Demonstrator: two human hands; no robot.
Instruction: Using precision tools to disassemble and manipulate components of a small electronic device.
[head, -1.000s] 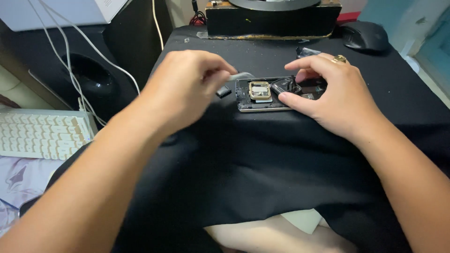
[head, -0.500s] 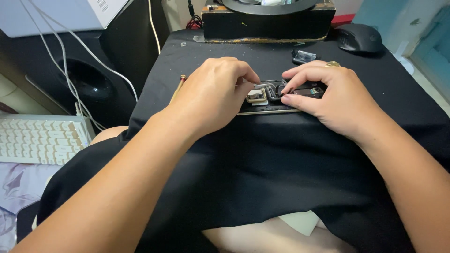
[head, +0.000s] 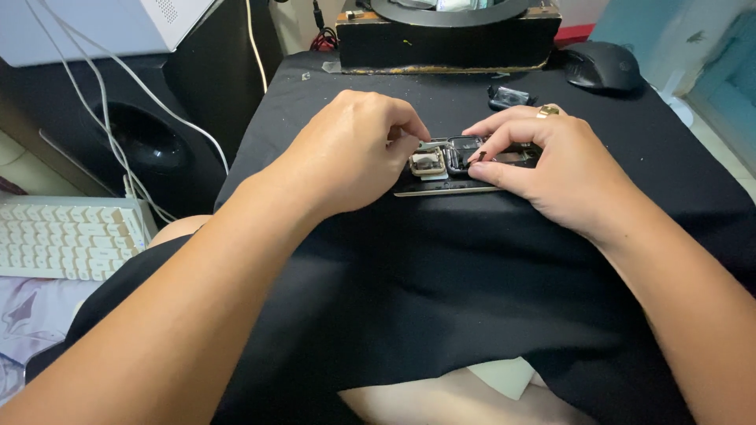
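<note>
The opened phone (head: 465,169) lies crosswise on the black cloth (head: 441,299), between both hands. The left hand (head: 354,153) pinches a small part at its left end; the right hand (head: 551,169) presses it down.

There's a black mouse (head: 602,67) at the far right of the black cloth (head: 441,315). White keyboard (head: 67,236) sits off left, with a black speaker (head: 146,142) and white cables (head: 102,118) behind it.

Opened dark phone (head: 465,169) lies flat on black cloth; a small silvery module (head: 428,164) sits inside.
</note>
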